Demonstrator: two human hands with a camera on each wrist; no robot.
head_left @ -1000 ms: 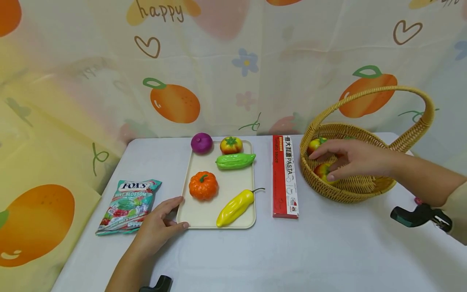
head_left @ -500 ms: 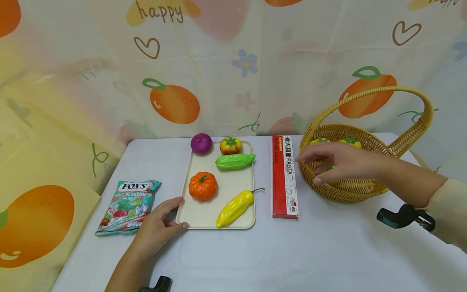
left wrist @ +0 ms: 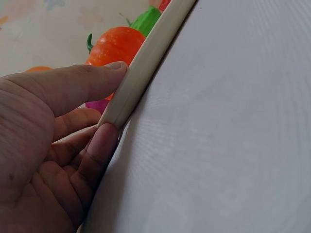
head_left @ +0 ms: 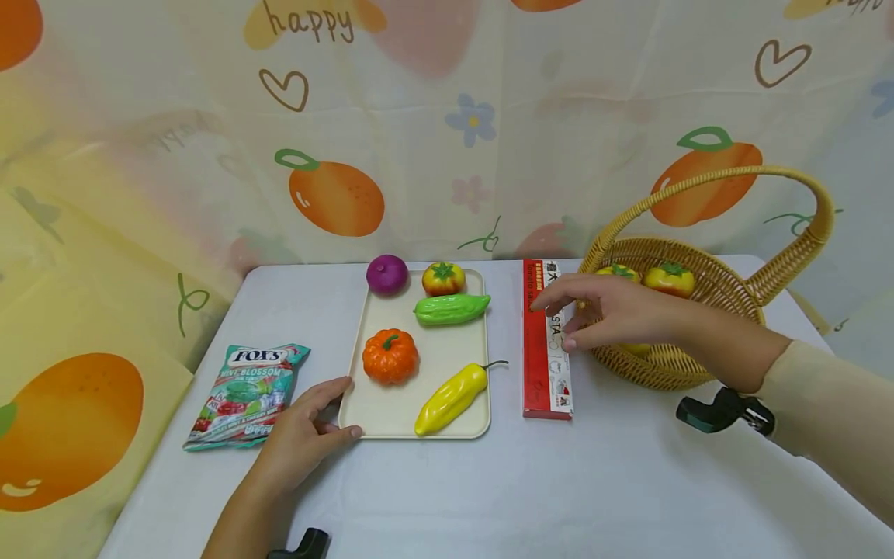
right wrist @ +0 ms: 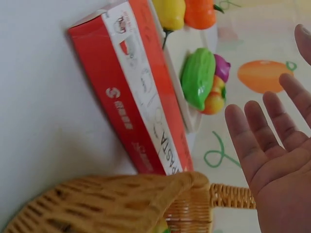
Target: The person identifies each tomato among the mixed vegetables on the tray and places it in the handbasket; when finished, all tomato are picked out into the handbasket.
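Observation:
My left hand (head_left: 302, 436) holds the near left corner of the cream tray (head_left: 373, 411), thumb and fingers at its rim (left wrist: 141, 68). On the tray are an orange toy pumpkin (head_left: 389, 356), a yellow pepper (head_left: 451, 399), a green bitter melon (head_left: 452, 309) and a red-yellow tomato (head_left: 443, 279). A purple onion (head_left: 387, 275) sits at the far left corner. With fingers spread and nothing held, my right hand (head_left: 615, 310) hovers between the pasta box (head_left: 547, 388) and the wicker basket (head_left: 670, 376). Its empty palm shows in the right wrist view. Tomatoes (head_left: 668, 279) lie in the basket, partly hidden by the hand.
A teal candy bag (head_left: 240, 397) lies left of the tray, close to my left forearm. The basket's tall handle (head_left: 810, 210) arches over its opening. A printed cloth (head_left: 419, 171) hangs behind the white table (head_left: 489, 497).
My right hand has moved left from over the basket to above the pasta box, uncovering more of the tomatoes. The left hand and the tray stay where they were.

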